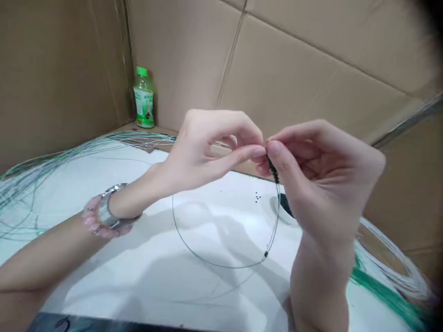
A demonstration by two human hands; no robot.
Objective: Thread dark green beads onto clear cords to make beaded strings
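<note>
My left hand point(218, 150) and my right hand point(318, 170) meet in mid-air above the white table, both pinching with thumb and index fingertip. From the right fingertips hangs a short strand of dark beads point(273, 171) on a thin green wire point(221, 266). The wire drops in a wide loop, with a dark cluster of beads point(266, 254) low on its right side, and passes out of sight behind the left hand. The left fingertips touch the strand's upper end; the exact spot gripped is hidden between the fingers. Behind the right hand, a white bowl point(289, 219) holds dark beads, partly covered.
Several loose dark beads point(258, 197) lie on the white table point(194, 295). Long green and white wires point(20, 184) spread at the left. At the right are a white coil point(398, 263) and a green bundle point(384, 293). A green bottle point(143, 99) stands by cardboard walls point(304, 78).
</note>
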